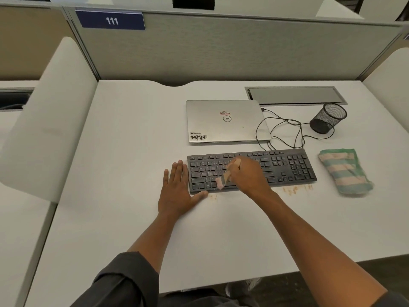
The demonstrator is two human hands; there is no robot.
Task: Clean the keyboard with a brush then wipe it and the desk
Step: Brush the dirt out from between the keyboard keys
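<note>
Fingers (238, 173) of our right hand (247, 176) were curled round the wooden handle of the brush (228, 173), its pale bristles down on the lower left keys of the keyboard (287, 167), while our left hand (177, 189) lay flat and spread on the table (132, 151), thumb against the keyboard's near corner to steady it. We judged it best to stroke lightly toward the near edge, where reddish crumbs (296, 189) already lay. Farther right, the folded cloth (345, 171) waited for wiping.

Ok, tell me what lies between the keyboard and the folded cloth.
Head view: only bare desk separates the keyboard from the cloth.
</note>
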